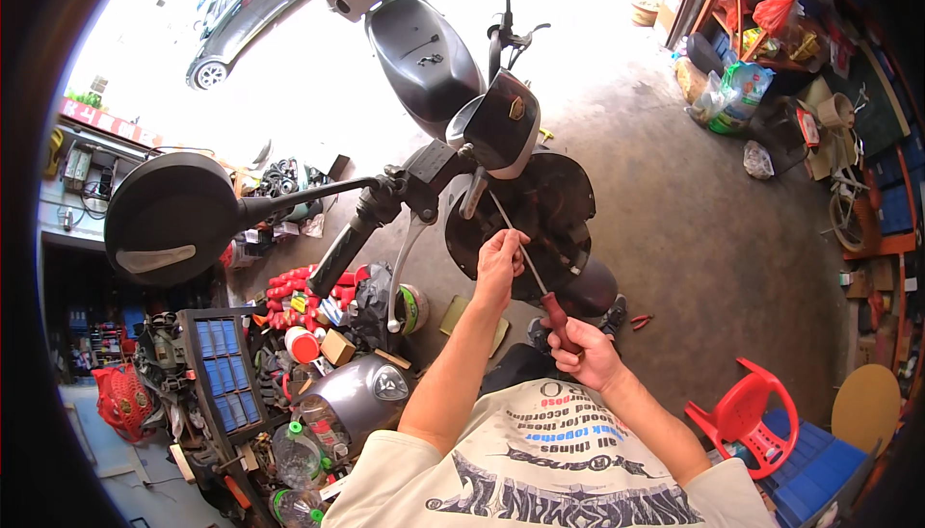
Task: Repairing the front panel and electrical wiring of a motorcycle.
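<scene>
A long screwdriver (556, 320) with a red handle lies in my right hand (590, 356), whose fingers are wrapped round the handle. Its thin metal shaft slants up and left toward the scooter's opened black front section (549, 205). On the shaft, partway up, the fingertips of my left hand (501, 260) are pinched together. Where the tip meets the scooter I cannot make out. Above and left of my hands are the handlebar (438, 170), its black grip (342, 247) and a silver brake lever (405, 266).
A round mirror (173, 218) juts out left. Behind the handlebar is the scooter seat (424, 56). A grey body panel (364, 403), bottles (299, 456) and parts crowd the lower left. Red-handled pliers (641, 321) lie on the floor; a red chair (756, 422) stands lower right.
</scene>
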Tool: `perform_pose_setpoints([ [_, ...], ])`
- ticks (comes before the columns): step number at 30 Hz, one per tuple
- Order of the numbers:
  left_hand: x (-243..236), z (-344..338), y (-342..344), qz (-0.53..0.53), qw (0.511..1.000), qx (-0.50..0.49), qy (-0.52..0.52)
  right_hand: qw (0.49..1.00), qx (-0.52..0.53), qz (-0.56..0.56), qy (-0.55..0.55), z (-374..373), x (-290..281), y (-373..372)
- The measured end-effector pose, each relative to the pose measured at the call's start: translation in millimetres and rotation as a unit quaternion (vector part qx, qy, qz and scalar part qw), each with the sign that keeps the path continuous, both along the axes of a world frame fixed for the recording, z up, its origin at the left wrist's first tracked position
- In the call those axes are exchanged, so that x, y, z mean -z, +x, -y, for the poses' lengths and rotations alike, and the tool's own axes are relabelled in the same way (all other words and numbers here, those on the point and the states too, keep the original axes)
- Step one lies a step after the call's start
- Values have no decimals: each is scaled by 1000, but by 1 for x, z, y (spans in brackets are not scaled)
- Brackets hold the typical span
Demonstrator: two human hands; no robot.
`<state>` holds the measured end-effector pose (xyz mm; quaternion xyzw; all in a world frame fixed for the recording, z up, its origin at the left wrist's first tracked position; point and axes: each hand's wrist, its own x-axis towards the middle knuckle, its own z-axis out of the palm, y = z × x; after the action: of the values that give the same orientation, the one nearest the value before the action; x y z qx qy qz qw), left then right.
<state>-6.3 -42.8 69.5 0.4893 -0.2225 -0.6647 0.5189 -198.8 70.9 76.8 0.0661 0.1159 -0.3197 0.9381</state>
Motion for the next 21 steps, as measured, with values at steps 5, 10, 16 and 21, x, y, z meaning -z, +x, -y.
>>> perform_pose_setpoints([
  [5, 2, 0, -1, 1, 1000, 3, 1, 520, 156, -703, -459, -8, -13, 28],
  [10, 4, 1, -4, -21, 1000, -11, -2, 760, 101, -588, -258, -11, -29, 22],
  [16, 3, 4, -7, -16, 1000, -18, 1, 678, 168, -651, -297, -11, -25, 23],
  [21, 8, 4, -3, -34, 999, -37, -3, 972, 111, -161, 130, -7, -26, 2],
])
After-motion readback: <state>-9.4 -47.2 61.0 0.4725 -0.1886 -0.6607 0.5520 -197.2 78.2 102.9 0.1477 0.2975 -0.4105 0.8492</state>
